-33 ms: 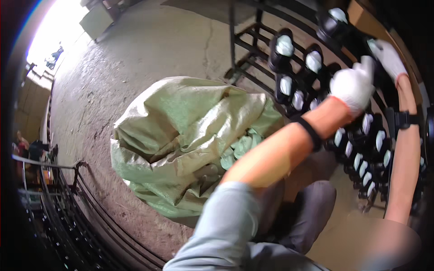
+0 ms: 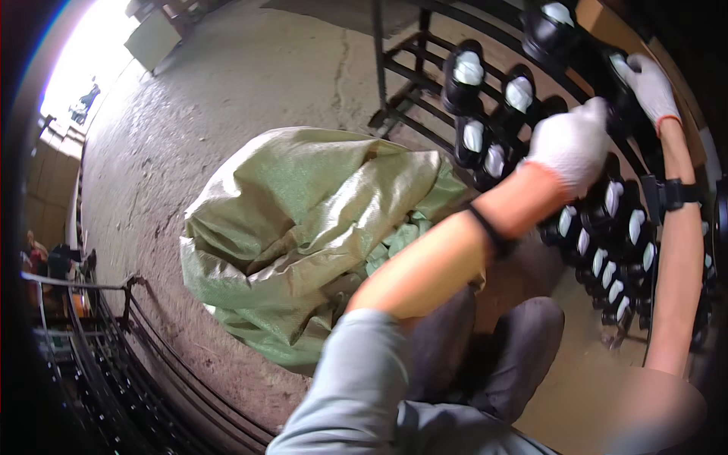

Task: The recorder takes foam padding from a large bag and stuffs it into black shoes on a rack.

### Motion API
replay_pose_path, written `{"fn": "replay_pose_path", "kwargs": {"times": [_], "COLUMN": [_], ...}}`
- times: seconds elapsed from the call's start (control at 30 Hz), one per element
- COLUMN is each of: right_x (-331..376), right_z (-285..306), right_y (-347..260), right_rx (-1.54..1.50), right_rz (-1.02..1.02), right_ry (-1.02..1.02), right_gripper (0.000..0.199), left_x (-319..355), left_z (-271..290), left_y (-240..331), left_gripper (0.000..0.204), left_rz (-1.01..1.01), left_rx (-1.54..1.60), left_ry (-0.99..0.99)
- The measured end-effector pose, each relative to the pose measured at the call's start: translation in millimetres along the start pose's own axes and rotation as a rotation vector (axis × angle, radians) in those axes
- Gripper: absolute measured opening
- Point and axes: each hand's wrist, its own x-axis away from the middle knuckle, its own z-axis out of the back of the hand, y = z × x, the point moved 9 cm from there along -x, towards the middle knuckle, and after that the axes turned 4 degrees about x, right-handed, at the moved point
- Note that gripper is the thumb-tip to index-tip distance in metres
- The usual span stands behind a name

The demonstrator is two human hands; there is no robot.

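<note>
My left hand (image 2: pixel 570 146), in a white knitted glove with an orange cuff, is over the shoe rack. Its fingers are curled in toward a black shoe (image 2: pixel 620 91), and whatever they hold is hidden. On the far side of that shoe, my right hand (image 2: pixel 651 89), gloved the same way, grips its edge. Pale stuffing shows by the right fingertips. Nearby black shoes (image 2: pixel 462 87) have white wads (image 2: pixel 519 95) in their openings. Below my left forearm, pale green wads (image 2: pixel 400 236) show in the mouth of a large, crumpled green woven sack (image 2: pixel 303 182).
The black metal rack (image 2: pixel 381 57) carries rows of shoes down the right side. Cardboard (image 2: pixel 607 38) stands behind it. Another black metal rack (image 2: pixel 144 334) is at the lower left. Concrete floor (image 2: pixel 227 83) lies around the sack; a pale box-like object (image 2: pixel 152 42) is far left.
My left hand has moved slightly left and down in the picture, its fingers drawn in more. The right hand stays at the shoe. The whole view has shifted a little.
</note>
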Motion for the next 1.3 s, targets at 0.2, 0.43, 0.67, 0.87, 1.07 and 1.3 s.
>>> {"fn": "replay_pose_path", "kwargs": {"times": [0.2,0.43,0.67,0.87,1.07,1.3], "right_x": [14,201,184,162,150,209], "right_z": [33,-34,-300,-378,-352,-179], "right_y": [6,-284,-403,-348,-271,-490], "right_rx": [0.131,-0.75,-0.347,-1.681,-0.667,-0.304], "right_rz": [-0.01,0.378,0.117,-0.472,0.441,0.742], "right_ry": [-0.007,0.06,-0.31,-0.876,-0.769,0.058], "right_gripper": [0.046,0.058,0.067,0.038,0.042,0.08], "left_x": [288,261,191,368,404,361], "left_z": [76,266,315,451,514,528], "left_y": [-160,-197,-110,-192,-297,-201], "left_gripper": [0.031,0.068,0.08,0.075,0.037,0.043], "left_rz": [0.806,0.616,0.001,0.79,1.001,1.45], "left_rx": [-0.47,-1.165,-1.129,-1.512,0.543,0.982], "left_ry": [-0.8,-0.203,-0.099,0.121,0.86,0.29]}}
